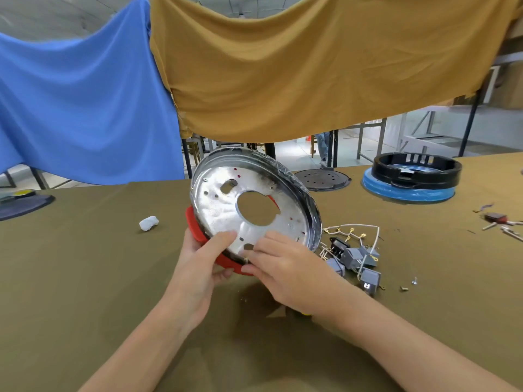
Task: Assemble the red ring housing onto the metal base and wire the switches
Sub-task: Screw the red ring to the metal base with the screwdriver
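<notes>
Metal base is held tilted above the surface, with the red ring housing behind its lower edge. Left hand grips both at that edge; right hand pinches the rim beside it. Switches with wires lie just right.

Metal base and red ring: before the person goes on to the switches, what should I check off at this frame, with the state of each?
1. Both hands hold the parts: ok. Left hand and right hand grip the lower edge.
2. Metal base against the red ring: ok, ring sits behind it, tilted up off the table.
3. Ring fully seated all round: cannot tell, mostly hidden.
4. Switches within reach: ok, beside the right hand.
5. Wires joined to the switches: cannot tell, tangled heap.
6. Loose small parts: not ok, scattered.
</notes>
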Available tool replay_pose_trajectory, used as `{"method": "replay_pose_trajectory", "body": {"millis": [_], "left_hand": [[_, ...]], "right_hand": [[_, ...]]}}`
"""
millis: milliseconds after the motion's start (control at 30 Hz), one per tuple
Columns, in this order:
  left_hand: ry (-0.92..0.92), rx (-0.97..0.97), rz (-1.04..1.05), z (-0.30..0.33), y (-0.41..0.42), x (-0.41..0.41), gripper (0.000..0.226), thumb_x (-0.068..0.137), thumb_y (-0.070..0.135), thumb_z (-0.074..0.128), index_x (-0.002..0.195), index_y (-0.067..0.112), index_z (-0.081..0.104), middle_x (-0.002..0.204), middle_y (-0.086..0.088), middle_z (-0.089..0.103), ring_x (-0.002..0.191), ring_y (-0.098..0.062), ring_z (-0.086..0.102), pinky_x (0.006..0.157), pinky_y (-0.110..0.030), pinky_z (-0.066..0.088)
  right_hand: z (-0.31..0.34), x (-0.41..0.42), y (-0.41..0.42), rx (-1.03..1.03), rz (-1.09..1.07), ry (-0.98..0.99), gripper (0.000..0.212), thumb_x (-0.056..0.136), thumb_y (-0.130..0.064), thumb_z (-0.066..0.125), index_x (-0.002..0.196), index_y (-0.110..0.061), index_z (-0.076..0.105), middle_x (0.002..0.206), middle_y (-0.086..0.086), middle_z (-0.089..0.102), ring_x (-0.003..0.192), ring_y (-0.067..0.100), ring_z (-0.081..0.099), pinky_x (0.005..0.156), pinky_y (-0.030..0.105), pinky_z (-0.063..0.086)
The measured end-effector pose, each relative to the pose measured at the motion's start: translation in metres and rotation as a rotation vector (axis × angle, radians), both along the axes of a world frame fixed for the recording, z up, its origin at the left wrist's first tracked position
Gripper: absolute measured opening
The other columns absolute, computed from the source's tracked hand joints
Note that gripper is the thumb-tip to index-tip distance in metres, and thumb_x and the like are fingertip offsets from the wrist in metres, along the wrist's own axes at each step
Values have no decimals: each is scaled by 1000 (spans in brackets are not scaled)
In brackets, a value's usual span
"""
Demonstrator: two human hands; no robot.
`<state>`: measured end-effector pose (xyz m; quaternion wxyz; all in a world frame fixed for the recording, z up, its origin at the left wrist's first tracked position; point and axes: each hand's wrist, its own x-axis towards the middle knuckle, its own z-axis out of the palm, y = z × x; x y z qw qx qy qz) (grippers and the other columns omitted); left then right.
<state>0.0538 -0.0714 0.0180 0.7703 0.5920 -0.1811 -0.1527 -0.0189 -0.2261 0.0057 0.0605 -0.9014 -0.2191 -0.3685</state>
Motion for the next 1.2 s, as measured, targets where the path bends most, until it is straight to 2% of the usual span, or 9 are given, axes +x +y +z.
{"method": "replay_pose_trajectory", "body": {"millis": [167, 333, 433, 533, 900, 1000, 1067, 1133, 1200], "left_hand": [[61, 38, 67, -2, 1, 4, 40, 87, 3, 59, 121, 24, 59, 102, -9, 74, 73, -23, 68, 64, -36, 57], [102, 72, 106, -3, 3, 7, 37, 88, -1, 59, 117, 21, 60, 98, -10, 77, 79, -30, 74, 82, -51, 60], [140, 38, 132, -3, 2, 8, 40, 86, -10, 53, 117, 15, 59, 92, -12, 76, 69, -26, 74, 62, -42, 62], [172, 20, 148, -4, 1, 8, 40, 85, -11, 51, 118, 12, 58, 93, -13, 75, 64, -24, 73, 54, -36, 59], [176, -3, 126, -7, 0, 9, 42, 85, -10, 51, 120, 13, 59, 95, -13, 76, 71, -24, 74, 59, -39, 61], [174, -16, 135, -7, 1, 10, 41, 85, -9, 51, 119, 14, 58, 97, -12, 76, 75, -26, 74, 62, -41, 62], [184, -31, 161, -8, 2, 14, 41, 86, -8, 53, 120, 16, 57, 104, -12, 75, 82, -26, 74, 67, -42, 62], [198, -62, 193, -7, 4, 18, 41, 87, -7, 54, 120, 17, 56, 109, -11, 72, 88, -26, 72, 66, -40, 62], [207, -107, 227, -7, 5, 22, 40, 88, -7, 54, 120, 18, 55, 111, -11, 71, 89, -26, 72, 62, -37, 61]], "right_hand": [[-11, 5, 1, -100, -7, 9, 21, 97, -14, 60, 110, -1, 70, 89, 7, 63, 82, 22, 54, 71, 37, 53], [-9, 7, 5, -183, -15, 75, 28, 102, -20, 51, 115, -2, 68, 91, 6, 63, 85, 21, 54, 73, 37, 53], [-7, 5, 8, -190, -32, 106, 31, 103, -24, 49, 114, -3, 69, 92, 5, 64, 86, 21, 55, 73, 37, 53], [-5, 4, 10, -142, -35, 102, 27, 99, -23, 57, 110, -3, 71, 89, 6, 65, 84, 23, 57, 74, 37, 54], [-2, 3, 7, 67, -9, 200, 27, 96, -24, 63, 112, -4, 71, 91, 8, 64, 87, 24, 54, 80, 37, 48], [3, -1, 7, 155, -38, 240, 40, 94, -38, 63, 120, -8, 69, 99, 4, 64, 95, 18, 53, 85, 31, 47], [11, -8, 5, 334, -87, 141, 39, 95, -45, 56, 110, -12, 72, 94, -1, 64, 90, 12, 55, 81, 27, 46], [16, -16, -4, 510, -195, -21, 35, 96, -41, 51, 77, -16, 66, 70, -5, 58, 68, 12, 53, 64, 30, 44], [17, -25, -12, 553, -382, 136, 43, 91, -55, 48, 67, -20, 53, 58, -5, 52, 59, 13, 50, 55, 32, 39]]}}
